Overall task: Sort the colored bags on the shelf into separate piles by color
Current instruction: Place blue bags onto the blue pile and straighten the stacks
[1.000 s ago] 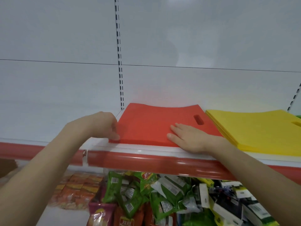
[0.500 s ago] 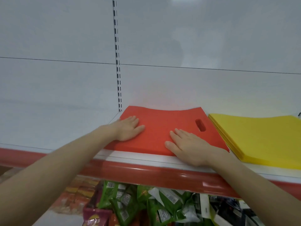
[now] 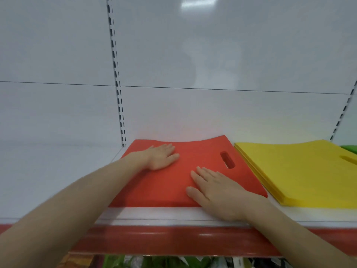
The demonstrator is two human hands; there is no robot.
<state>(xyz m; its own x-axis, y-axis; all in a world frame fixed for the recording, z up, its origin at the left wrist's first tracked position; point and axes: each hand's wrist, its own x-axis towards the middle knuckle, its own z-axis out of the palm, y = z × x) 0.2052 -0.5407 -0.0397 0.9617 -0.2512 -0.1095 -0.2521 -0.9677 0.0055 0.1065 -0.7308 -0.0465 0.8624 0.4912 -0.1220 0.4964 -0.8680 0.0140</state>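
The white back panel is now given more of the frame than a second ago, and the snack packets under the shelf are cut down to a thin strip along the bottom edge. The pile of red bags is found in the lower middle of the frame. It is laid flat on the shelf near the front lip, as before, with its far edge bowed slightly upward. The left hand, curled at the pile's left edge a second ago, is now laid flat on its upper left part, fingers straight and together, nothing gripped. The right hand is kept where it was. It is pressed flat on the near right part of the pile with fingers straight and slightly spread, so that the front edge there is hidden. Nothing is held by it either.

At the right of the frame the pile of yellow bags is stacked just beside the red one, with a narrow strip of white shelf left between. The red rail along the shelf front is crossed by both forearms. A slotted upright is set into the panel at upper left. A sliver of green bag is seen at the far right edge; its extent cannot be told. The handle slot in the top red bag is left uncovered.
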